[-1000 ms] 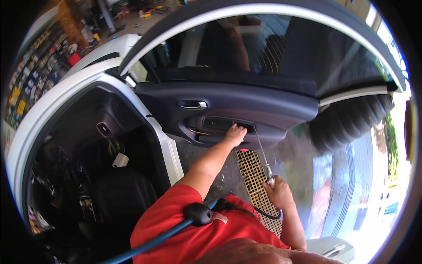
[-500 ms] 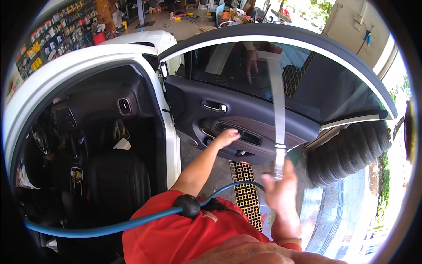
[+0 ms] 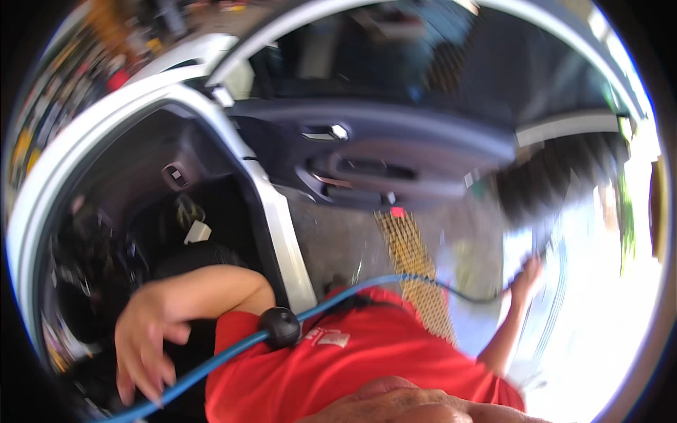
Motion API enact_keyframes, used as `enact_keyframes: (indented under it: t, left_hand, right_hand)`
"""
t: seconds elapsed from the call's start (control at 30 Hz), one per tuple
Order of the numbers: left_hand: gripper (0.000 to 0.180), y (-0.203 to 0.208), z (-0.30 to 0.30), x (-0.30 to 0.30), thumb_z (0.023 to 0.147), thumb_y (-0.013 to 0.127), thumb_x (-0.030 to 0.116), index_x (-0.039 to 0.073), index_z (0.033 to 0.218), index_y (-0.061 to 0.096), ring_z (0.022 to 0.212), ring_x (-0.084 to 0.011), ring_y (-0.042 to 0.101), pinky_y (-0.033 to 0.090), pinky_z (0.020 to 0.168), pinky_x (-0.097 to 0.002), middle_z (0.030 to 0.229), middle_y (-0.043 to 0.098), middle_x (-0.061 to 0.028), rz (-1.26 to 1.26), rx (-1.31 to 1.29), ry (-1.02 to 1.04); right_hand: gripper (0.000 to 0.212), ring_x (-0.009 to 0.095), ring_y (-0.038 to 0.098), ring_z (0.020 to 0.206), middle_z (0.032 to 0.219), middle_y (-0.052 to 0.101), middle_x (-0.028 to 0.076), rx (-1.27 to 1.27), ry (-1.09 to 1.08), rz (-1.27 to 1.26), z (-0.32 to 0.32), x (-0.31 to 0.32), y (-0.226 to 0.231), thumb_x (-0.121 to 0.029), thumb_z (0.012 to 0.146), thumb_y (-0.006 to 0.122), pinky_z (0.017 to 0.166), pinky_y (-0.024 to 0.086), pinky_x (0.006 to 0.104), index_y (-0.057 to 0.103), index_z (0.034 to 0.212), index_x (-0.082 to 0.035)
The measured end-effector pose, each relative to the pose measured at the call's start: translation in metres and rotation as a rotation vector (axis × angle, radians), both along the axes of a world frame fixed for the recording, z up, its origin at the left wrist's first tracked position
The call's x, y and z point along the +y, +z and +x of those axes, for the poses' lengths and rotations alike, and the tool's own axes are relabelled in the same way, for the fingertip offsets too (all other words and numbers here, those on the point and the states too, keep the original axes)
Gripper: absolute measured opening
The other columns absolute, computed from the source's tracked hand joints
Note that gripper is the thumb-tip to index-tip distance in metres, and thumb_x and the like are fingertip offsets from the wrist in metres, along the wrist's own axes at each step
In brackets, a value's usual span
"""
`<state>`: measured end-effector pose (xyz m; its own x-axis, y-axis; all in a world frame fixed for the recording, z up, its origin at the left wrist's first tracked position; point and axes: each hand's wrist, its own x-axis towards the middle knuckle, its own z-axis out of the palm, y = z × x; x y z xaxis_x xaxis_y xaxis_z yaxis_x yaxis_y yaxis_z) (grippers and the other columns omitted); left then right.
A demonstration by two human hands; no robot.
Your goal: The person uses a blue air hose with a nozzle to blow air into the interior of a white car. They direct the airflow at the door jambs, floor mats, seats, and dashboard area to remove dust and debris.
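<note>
My left hand (image 3: 148,331) hangs at the lower left in front of the car's dark cabin, its fingers apart and fingertips close to a blue hose (image 3: 211,366). Whether they touch it I cannot tell. The hose, with a black ball (image 3: 281,326) on it, crosses in front of my red shirt and runs right. It leads into my right hand (image 3: 525,278), which is closed around its end. A dark shape sticks out past that hand, too blurred to name. Beyond stands the open car door (image 3: 423,141), with its inner handle (image 3: 324,132) and armrest showing.
A white door sill (image 3: 293,254) edges the cabin on the left. Stacked tyres (image 3: 564,173) stand right of the door. A yellow floor grating (image 3: 416,268) runs below it. Shelves of colourful goods (image 3: 63,92) line the far left.
My left hand has left the door's armrest and swung down to the lower left. My right hand moved right, away from the door. The long pale wand seen at it is no longer distinguishable.
</note>
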<state>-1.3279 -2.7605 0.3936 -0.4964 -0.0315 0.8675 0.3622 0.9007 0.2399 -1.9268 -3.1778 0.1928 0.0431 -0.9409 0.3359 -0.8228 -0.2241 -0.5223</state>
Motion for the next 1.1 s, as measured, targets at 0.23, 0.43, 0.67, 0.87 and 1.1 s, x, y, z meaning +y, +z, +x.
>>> enact_keyframes:
  t: [0.23, 0.43, 0.67, 0.87, 1.1]
  left_hand:
    - [0.037, 0.044, -0.079, -0.032, 0.093, 0.059, 0.02, 0.006, 0.126, 0.055, 0.07, -0.0194, 0.058, 0.044, 0.05, -0.0289, 0.097, 0.061, -0.0113, -0.276, -0.077, -0.189]
    - [0.035, 0.037, -0.139, -0.128, 0.092, 0.056, 0.015, 0.004, 0.124, 0.053, 0.066, -0.0189, 0.055, 0.043, 0.05, -0.0286, 0.088, 0.057, -0.0102, -0.252, -0.007, 0.071]
    - [0.033, 0.027, -0.253, -0.246, 0.091, 0.053, 0.011, 0.001, 0.122, 0.051, 0.06, -0.0184, 0.051, 0.041, 0.049, -0.0283, 0.079, 0.052, -0.0089, -0.226, 0.085, 0.575]
    - [0.031, 0.037, -0.351, -0.317, 0.09, 0.051, 0.006, -0.001, 0.12, 0.05, 0.056, -0.0179, 0.048, 0.039, 0.048, -0.028, 0.07, 0.047, -0.0078, -0.259, 0.155, 1.012]
    - [0.029, 0.063, -0.409, -0.365, 0.089, 0.048, 0.002, -0.003, 0.118, 0.048, 0.05, -0.0173, 0.044, 0.037, 0.047, -0.0277, 0.06, 0.042, -0.0065, -0.135, 0.433, 1.5]
  right_hand:
    - [0.047, 0.02, 0.059, 0.06, 0.062, 0.059, 0.01, -0.194, 0.029, 0.681, 0.052, -0.006, -0.001, -0.041, 0.095, 0.057, 0.059, 0.046, 0.038, 0.061, 0.08, 0.003]
    - [0.033, 0.016, 0.054, 0.047, 0.058, 0.054, 0.006, -0.476, -0.072, 0.521, 0.024, -0.053, 0.008, -0.03, 0.09, 0.06, 0.047, 0.044, 0.0357, 0.062, 0.086, 0.003]
    - [0.023, 0.014, 0.055, 0.055, 0.066, 0.059, 0.005, -0.648, 0.069, 0.58, -0.014, -0.127, 0.033, -0.022, 0.088, 0.06, 0.052, 0.046, 0.0319, 0.064, 0.099, -0.002]
    - [0.029, 0.044, 0.065, 0.082, 0.083, 0.065, 0.03, -0.139, 0.196, 0.806, -0.041, -0.221, -0.161, -0.022, 0.081, 0.058, 0.079, 0.05, 0.049, 0.064, 0.08, 0.007]
    - [0.028, 0.042, 0.067, 0.09, 0.095, 0.067, 0.029, 0.059, 0.286, 1.006, -0.038, -0.255, -0.184, -0.019, 0.084, 0.053, 0.085, 0.052, 0.0477, 0.068, 0.091, 0.005]
